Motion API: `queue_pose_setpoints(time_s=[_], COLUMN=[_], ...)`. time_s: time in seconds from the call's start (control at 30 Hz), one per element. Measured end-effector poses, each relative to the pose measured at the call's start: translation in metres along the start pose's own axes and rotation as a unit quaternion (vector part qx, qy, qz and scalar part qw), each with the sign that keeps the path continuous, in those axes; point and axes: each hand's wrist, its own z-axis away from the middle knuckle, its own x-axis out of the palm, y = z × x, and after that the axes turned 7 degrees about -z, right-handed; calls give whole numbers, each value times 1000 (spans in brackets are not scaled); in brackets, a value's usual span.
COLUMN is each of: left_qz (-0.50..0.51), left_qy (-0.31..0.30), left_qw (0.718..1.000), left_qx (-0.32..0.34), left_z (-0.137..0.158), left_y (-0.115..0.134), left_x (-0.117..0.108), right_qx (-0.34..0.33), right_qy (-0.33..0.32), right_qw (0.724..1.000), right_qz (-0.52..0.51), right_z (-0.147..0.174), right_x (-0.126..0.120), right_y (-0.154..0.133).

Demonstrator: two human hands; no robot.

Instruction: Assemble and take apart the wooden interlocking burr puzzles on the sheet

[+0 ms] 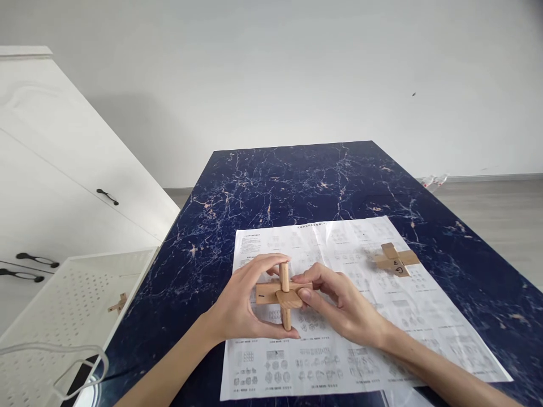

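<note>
Over the printed sheet (271,390), both my hands hold a wooden burr puzzle (267,293) made of crossed pieces. My left hand (241,299) spans its upright round-edged bar, thumb at the lower end and fingers at the upper end. My right hand (343,305) pinches the right end of the flat crosspiece between thumb and forefinger. A dark mark shows on the crosspiece's left end. Farther right on the sheet rests a second assembled wooden puzzle (397,262) with handwritten marks, apart from both hands.
The sheet, with small printed diagrams, lies on a dark blue marbled table (288,186). Left of it stand a white cabinet (76,164) with black handles and a perforated white surface (63,299) bearing a small wooden piece (117,304). A pale cable loop (99,353) is at lower left.
</note>
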Motion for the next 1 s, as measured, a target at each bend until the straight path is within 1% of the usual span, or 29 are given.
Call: queue_pose_setpoints(time_s=[0.13,0.27,0.33,0.37,0.43,0.5,0.6,0.67,0.73,0.83,0.9,1.0], left_qz=[2,12,10,7,2,-8,-19,-18,-28,-58,-62,-46], left_qy=[19,58,75,81,90,95,77,50,23,-8,-17,-6], left_qw=[1000,998,996,995,994,995,996,996,997,997,996,997], left_qx=[7,37,54,58,53,26,-41,-67,-67,-59,-57,-57], left_z=[0,-1,-1,-1,-2,-2,-2,-2,-1,0,0,-1], left_y=[2,-1,-2,-2,-2,0,4,6,6,5,4,6], left_x=[3,9,11,11,10,8,4,3,4,5,6,8], right_qx=[3,14,25,28,15,-38,-141,-182,-193,-201,-215,-222], right_qy=[4,17,5,1,10,29,40,48,50,34,29,49], right_qw=[999,992,988,989,996,999,977,959,943,922,910,901], right_qz=[-40,-121,-150,-148,-91,17,155,214,266,328,354,369], right_z=[-1,-4,-5,-6,-5,-4,-2,-2,-3,-4,-4,-2], right_x=[2,9,11,11,9,6,3,2,2,2,3,5], right_y=[1,4,5,5,4,3,5,7,9,10,9,8])
